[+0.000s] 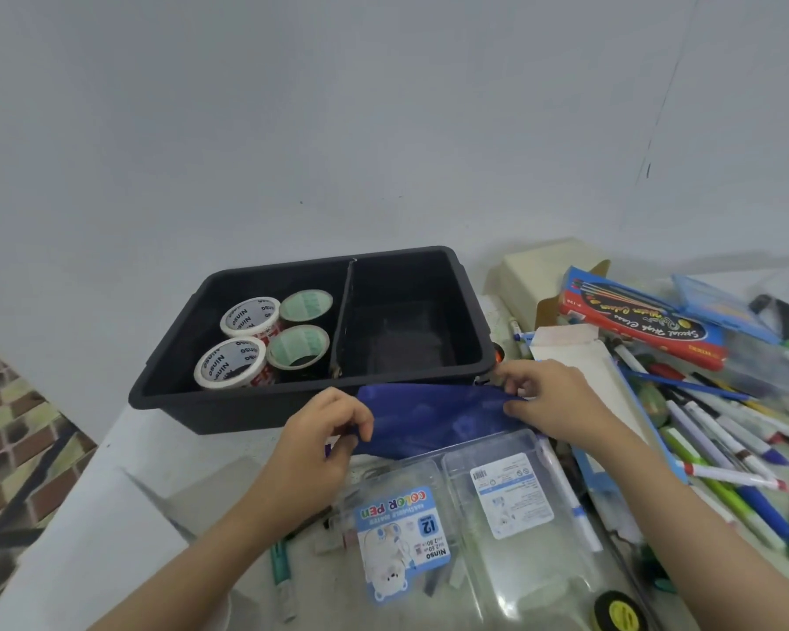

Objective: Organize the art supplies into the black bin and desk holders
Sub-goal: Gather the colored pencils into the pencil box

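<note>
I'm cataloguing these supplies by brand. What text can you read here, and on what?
"NINSO", repeated: white tape rolls in the black bin.
"COLOR PEN", "12", "Ninso": front label of the clear pen case.
"Special High Class": red paint box.
Too small to read: the case's white back label; green tape rolls' print is blurred.

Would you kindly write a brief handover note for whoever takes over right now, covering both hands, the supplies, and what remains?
Left hand pinches the blue pouch at its left end; right hand pinches its right end, just in front of the black bin.
Done: four tape rolls stand in the bin's left compartment; the right one looks empty.
Left: pouch, clear pen case, red brush box and loose pens at right lie outside the bin. No desk holder in view.
</note>
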Tool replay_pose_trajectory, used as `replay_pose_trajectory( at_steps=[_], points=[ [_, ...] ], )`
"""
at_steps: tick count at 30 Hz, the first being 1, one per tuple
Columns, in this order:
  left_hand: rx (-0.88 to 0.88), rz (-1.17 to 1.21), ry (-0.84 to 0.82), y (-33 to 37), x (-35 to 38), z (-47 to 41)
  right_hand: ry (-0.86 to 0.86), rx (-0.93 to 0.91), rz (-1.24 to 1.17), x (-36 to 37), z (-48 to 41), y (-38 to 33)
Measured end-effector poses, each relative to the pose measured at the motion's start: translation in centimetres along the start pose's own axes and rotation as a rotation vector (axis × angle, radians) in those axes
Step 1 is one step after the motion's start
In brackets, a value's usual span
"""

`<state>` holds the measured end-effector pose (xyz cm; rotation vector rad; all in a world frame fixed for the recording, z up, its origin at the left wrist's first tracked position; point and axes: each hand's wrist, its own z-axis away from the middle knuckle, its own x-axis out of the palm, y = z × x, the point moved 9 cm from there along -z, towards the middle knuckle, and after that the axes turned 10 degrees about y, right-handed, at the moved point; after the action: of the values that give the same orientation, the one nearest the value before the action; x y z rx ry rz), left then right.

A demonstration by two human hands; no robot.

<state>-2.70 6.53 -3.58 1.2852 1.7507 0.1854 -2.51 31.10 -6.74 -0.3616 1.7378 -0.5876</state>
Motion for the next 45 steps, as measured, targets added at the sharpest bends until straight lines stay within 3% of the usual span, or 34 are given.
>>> replay_pose_trajectory(
  at_steps=[5, 11, 15, 21, 27, 32, 39, 45],
  points=[
    [0.078, -0.020, 0.096, 0.7, -1.2, -1.1, 0.245, -0.038, -0.295, -2.8, 1.1, 0.5],
    [0.174, 0.040, 0.154, 2.0, -1.3, -2.8, 0.471, -0.168, -0.376, -5.7, 1.7, 0.8],
    [0.175, 0.042, 0.170, 2.5, -1.1, -4.5, 0.520, -0.183, -0.489, -7.4, 0.8, 1.2],
    [-0.031, 0.168, 0.053, 1.3, 0.6, -6.5, 0.464, -0.154, -0.478, -7.5, 0.1, 0.9],
    [-0.334, 0.402, 0.059, -0.5, 1.7, -7.5, 0.381, -0.305, -0.162, -5.4, 2.5, -2.5],
    [-0.535, 0.446, 0.065, -1.7, 2.3, -7.8, 0.458, -0.382, -0.015, -4.6, 2.8, -3.3],
    [-0.692, 0.635, 0.024, -2.8, 3.6, -7.2, 0.375, -0.346, 0.087, -4.0, 2.6, -2.4],
    [-0.649, 0.608, -0.056, -3.2, 4.0, -7.1, 0.553, -0.389, -0.002, -5.3, 2.8, -3.0]
  ],
)
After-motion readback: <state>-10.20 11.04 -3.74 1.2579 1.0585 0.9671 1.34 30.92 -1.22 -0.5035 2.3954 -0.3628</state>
